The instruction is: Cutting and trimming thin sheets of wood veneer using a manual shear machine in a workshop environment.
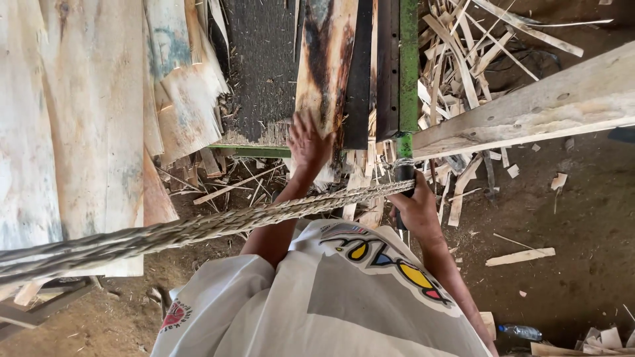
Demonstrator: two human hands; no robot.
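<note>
From the head camera, looking straight down, the left hand (307, 144) lies flat with fingers spread on the near end of a scorched wood sheet (325, 66), a thin strip with dark burn marks running along it; the hand presses on the sheet and does not close around it. That sheet rests on a dark rough belt (261, 59) beside a green metal frame (409, 63), and its near end hangs just over the frame's front edge. The right hand (415, 210) is closed around a dark handle (403, 173) that sits at the lower end of the green frame, fingers wrapped fully about it. A thick braided rope (198, 228) runs across the view from the lower left up to the handle, passing over the left forearm and touching the frame near the right hand. To the left, a stack of pale wood sheets (79, 119) lies flat, well apart from both hands. A long wooden plank (542, 102) slants away to the right of the frame. Broken wood scraps (456, 73) are piled behind the plank and scattered on the dirt floor (582, 218). A clear plastic bottle (522, 330) lies on the floor near the lower right.
</note>
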